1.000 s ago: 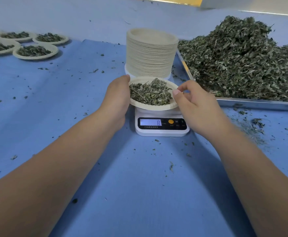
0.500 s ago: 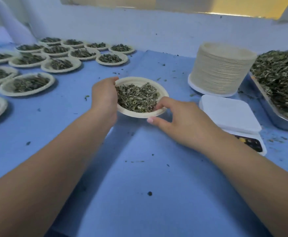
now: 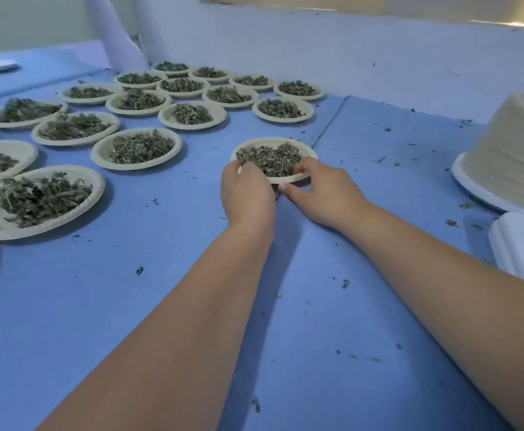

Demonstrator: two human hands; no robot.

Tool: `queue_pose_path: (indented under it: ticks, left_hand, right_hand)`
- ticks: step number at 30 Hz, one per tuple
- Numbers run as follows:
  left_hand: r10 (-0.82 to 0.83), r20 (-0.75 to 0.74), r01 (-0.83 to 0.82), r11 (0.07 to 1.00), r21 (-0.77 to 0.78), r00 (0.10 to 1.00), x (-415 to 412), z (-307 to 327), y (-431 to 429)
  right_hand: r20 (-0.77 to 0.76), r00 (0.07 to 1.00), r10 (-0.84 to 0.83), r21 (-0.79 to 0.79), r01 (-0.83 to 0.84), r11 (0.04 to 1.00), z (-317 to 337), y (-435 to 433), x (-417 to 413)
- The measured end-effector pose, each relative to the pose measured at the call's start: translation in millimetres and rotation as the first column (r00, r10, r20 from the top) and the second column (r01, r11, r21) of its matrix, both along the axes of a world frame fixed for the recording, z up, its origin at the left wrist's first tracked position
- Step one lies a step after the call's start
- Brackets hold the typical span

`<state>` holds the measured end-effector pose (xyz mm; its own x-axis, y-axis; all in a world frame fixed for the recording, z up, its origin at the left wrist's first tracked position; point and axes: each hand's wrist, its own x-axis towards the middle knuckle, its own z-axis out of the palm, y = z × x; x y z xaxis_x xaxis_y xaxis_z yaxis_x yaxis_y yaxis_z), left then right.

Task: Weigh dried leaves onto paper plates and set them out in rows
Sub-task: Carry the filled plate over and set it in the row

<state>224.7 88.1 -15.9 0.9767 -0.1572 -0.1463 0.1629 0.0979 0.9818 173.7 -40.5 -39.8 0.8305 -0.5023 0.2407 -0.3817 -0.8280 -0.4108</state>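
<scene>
Straight ahead in the head view, your left hand (image 3: 246,194) and right hand (image 3: 323,194) each grip the near rim of the leaf-filled paper plate (image 3: 273,140). It lies just right of the filled rows (image 3: 136,149), equally near both hands.

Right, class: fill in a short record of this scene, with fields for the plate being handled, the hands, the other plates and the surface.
Handled plate: round off-white paper plate holding dried green leaves, right of the rows
Hands: left hand and right hand each grip its near rim
Rows: filled paper plates set out to the left
Stack: empty paper plates, far right
Surface: blue table cover with scattered leaf bits
</scene>
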Motion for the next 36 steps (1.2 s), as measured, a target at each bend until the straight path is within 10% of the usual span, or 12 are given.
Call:
queue_pose_path:
  ticks: [36]
  left_hand:
    - [-0.04, -0.052, 0.038, 0.998, -0.041, 0.998, 5, -10, -9]
  right_hand:
    - [-0.045, 0.998, -0.051, 0.041, 0.053, 0.998, 1, -25, 121]
